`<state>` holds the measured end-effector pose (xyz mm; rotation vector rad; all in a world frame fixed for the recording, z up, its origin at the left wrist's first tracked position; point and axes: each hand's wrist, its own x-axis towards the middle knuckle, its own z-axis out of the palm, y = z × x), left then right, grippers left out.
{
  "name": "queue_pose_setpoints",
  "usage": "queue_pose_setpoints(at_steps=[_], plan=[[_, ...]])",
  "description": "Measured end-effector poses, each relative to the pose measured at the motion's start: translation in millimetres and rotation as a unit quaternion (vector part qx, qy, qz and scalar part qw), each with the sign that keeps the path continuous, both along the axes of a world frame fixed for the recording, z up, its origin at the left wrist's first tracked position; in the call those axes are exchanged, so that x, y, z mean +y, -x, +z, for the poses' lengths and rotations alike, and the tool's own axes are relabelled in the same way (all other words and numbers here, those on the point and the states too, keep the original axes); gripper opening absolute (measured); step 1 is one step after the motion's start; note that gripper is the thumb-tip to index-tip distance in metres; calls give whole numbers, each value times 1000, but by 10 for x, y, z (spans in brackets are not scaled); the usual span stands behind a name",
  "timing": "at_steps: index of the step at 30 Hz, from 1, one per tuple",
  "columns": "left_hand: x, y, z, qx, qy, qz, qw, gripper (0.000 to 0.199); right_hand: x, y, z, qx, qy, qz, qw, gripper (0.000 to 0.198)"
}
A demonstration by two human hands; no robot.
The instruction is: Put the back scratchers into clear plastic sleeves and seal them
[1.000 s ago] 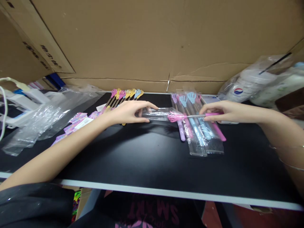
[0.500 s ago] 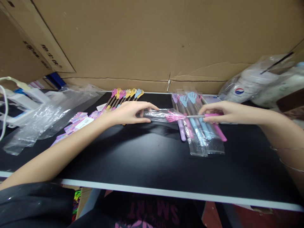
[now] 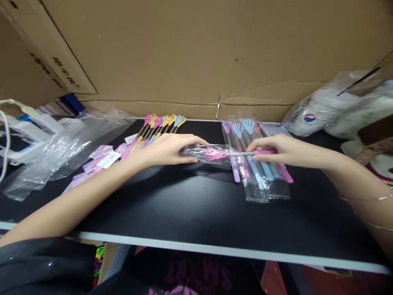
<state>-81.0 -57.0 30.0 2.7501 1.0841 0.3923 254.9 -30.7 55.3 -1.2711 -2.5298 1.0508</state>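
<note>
My left hand [image 3: 175,150] pinches the far-left part of a clear plastic bag [image 3: 199,152] above the black table. My right hand [image 3: 276,149] grips a pink back scratcher [image 3: 216,154] by its handle, with the hand-shaped head lying inside the bag and pointing left. Under and beyond my right hand lie several bagged back scratchers [image 3: 258,172] in blue, purple and pink. Behind my left hand, a row of unbagged back scratchers [image 3: 164,121] in pink, yellow and blue fans out, their handles partly hidden by the hand.
Purple printed cards [image 3: 92,164] with a white label lie left of my left arm. Loose clear bags [image 3: 52,151] spread beside a white device [image 3: 39,129]. A phone-like slab [image 3: 276,130] and a bagged Pepsi cup [image 3: 319,112] stand rear right. Cardboard [image 3: 199,53] walls the back.
My right hand has moved left, pushing the pink back scratcher's head deeper into the bag. My left hand has stayed nearly in place, slightly lower.
</note>
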Motion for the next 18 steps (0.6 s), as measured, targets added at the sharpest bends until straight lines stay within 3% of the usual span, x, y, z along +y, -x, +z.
queue_pose_setpoints(at_steps=[3, 7, 18], plan=[[-25, -16, 11, -2, -4, 14, 1000, 44, -26, 57, -19, -58, -37, 33, 997, 38], [-50, -36, 17, -3, -20, 13, 1000, 43, -77, 161, -37, -47, -116, 39, 991, 37], [-48, -56, -38, 11, -73, 16, 997, 45, -78, 231, -185, -28, -170, 42, 984, 31]])
